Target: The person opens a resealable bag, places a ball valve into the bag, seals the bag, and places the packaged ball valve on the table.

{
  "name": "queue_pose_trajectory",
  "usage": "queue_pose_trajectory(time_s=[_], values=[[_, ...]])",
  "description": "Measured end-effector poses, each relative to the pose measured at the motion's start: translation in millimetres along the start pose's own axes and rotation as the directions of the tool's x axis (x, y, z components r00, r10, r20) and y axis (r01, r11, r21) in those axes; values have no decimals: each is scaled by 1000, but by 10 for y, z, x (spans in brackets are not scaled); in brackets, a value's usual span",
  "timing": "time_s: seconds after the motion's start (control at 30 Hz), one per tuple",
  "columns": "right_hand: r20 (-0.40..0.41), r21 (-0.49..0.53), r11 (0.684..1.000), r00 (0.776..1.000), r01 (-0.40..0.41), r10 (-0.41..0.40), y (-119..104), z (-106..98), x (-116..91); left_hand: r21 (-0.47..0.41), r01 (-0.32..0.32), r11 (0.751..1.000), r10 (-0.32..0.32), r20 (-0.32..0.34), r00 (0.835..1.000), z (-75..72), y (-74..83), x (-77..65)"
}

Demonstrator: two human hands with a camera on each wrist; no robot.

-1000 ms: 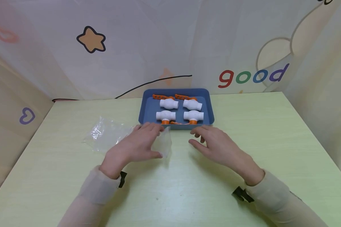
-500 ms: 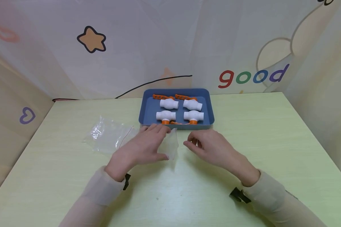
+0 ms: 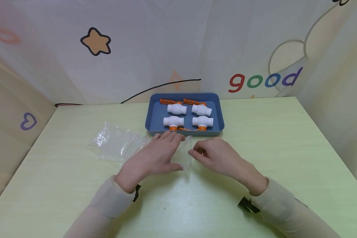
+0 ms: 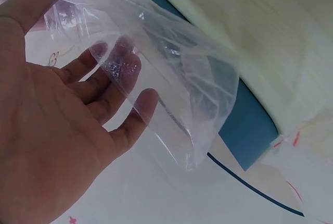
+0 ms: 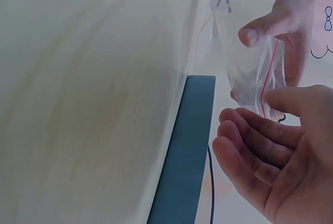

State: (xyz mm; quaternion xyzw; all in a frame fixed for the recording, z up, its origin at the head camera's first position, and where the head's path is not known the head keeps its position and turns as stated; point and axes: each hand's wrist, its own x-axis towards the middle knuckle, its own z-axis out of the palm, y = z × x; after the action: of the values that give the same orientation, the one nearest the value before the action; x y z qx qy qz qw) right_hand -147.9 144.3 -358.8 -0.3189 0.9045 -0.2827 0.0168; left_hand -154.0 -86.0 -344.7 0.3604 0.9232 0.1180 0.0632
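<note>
A clear zip bag point(image 5: 244, 73) with a red line near its mouth is in front of me. My left hand point(image 3: 154, 157) holds it between the thumb and the spread fingers, several of which show through the plastic in the left wrist view point(image 4: 130, 70). At the bag's right edge is my right hand point(image 3: 218, 155), its fingers loosely curled. In the right wrist view its thumb tip overlaps the red-lined edge, with a gap between thumb and fingertips; whether it touches the plastic I cannot tell. More clear plastic bags point(image 3: 113, 140) lie flat on the table, left of the left hand.
Behind the hands stands a blue tray point(image 3: 148, 119). In it lie several white ball valves point(image 3: 202, 121) with orange handles point(image 3: 169, 101). The pale green table point(image 3: 178, 211) ends at a printed curtain point(image 3: 154, 49).
My left hand has moved to the right with the bag. The right hand has shifted a little left and its fingers have drawn closer together, so it now meets the bag's edge.
</note>
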Motion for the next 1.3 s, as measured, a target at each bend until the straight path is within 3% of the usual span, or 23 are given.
queue_pose_trajectory(time_s=[0.2, 0.33, 0.5, 0.8, 0.9, 1.07, 1.3], values=[[1, 33, 999, 1000, -9, 9, 3, -2, -6, 8, -14, 1000, 14, -25, 1000, 1, 26, 2], [-4, 117, 993, 1000, -29, 30, 0, -23, -23, -1, -8, 1000, 8, -36, 999, 10, 21, 0], [11, 257, 962, 996, -86, 86, 7, -58, -43, -2, -15, 1000, 15, -77, 997, 45, -13, -15], [9, 373, 921, 993, -113, 118, 22, -99, -64, 17, -20, 1000, 22, -126, 992, 79, -51, -26], [-11, 362, 926, 993, -102, 113, 28, -98, -66, 17, -23, 1000, 25, -132, 991, 79, -52, -26], [-105, 265, 962, 990, -59, 90, 29, -72, -68, 35, -21, 999, 26, -138, 990, 74, -49, -40], [-252, 178, 984, 967, 2, 44, -11, -58, -69, 89, -12, 996, 26, -154, 988, 75, -46, -49]])
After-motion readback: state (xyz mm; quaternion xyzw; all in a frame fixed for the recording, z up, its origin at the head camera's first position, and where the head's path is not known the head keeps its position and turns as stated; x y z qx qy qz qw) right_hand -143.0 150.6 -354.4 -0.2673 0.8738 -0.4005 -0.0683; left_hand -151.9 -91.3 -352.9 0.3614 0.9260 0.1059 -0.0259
